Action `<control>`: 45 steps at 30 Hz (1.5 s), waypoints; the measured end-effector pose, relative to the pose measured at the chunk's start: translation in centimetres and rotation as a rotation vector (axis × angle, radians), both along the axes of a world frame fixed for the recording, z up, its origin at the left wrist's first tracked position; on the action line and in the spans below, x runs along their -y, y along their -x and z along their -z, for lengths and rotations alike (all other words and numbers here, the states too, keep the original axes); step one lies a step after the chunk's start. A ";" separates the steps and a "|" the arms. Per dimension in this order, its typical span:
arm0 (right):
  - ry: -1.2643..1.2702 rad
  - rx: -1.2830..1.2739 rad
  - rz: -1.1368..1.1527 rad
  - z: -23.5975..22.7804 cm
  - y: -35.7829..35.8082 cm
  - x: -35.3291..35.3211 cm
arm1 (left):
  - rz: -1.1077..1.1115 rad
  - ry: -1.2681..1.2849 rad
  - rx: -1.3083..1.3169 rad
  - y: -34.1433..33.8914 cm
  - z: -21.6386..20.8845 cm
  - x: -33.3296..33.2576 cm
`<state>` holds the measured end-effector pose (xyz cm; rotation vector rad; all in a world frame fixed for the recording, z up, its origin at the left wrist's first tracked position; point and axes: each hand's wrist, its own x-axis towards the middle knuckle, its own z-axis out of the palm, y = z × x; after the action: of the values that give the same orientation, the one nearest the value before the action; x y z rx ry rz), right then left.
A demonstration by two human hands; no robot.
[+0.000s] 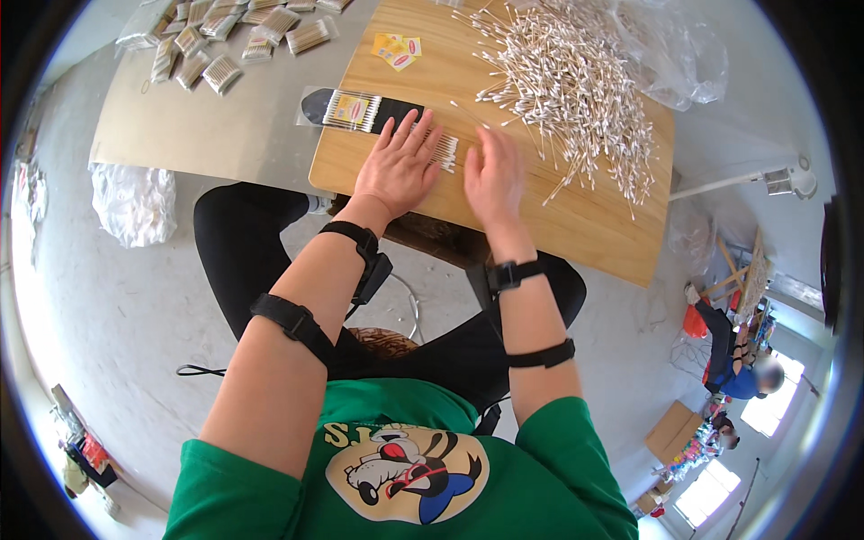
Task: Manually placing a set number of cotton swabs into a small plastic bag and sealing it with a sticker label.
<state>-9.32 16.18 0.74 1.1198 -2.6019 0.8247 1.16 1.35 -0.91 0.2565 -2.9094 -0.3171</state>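
Note:
My left hand (pixel 396 175) lies flat with fingers spread over a row of cotton swabs (pixel 445 153), whose white tips show past its fingers. Under and beside its fingertips is a black strip (pixel 387 113). Joined to the strip's left end is a clear packet of cotton swabs (pixel 349 110) with a yellow label card in it, reaching over the board's left edge. Just right of the row, my right hand (pixel 497 175) hovers, blurred, thumb toward the row; whether it holds anything is unclear. A loose swab lies beyond its fingertips.
A big heap of loose swabs (pixel 576 90) covers the right of the wooden board (pixel 576 229), with a clear plastic bag (pixel 679 54) behind. Yellow label cards (pixel 396 50) lie at the back. Filled packets (pixel 220 72) cover the metal table's (pixel 180 126) far left. Two people work at far right.

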 end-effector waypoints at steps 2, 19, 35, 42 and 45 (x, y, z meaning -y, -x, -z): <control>-0.105 -0.054 -0.032 0.2 -2.1 -0.6 | 0.012 -0.013 -0.011 0.1 0.0 0.0; -0.368 0.015 -0.059 0.5 -4.3 2.9 | 0.057 0.011 0.042 -0.3 -0.6 0.6; -0.547 0.028 0.029 -0.1 -4.8 4.1 | 0.047 -0.094 0.065 0.3 -0.6 0.8; -0.589 0.001 0.031 0.1 -4.7 3.9 | 0.063 -0.321 -0.015 -0.2 -0.5 0.7; -0.515 -0.007 0.017 0.5 -4.7 3.9 | 0.097 -0.446 -0.390 -1.7 -0.1 2.2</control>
<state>-4.61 12.33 0.21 1.2025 -2.8961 0.1359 2.83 -0.88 -0.78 0.1016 -2.4412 -0.9220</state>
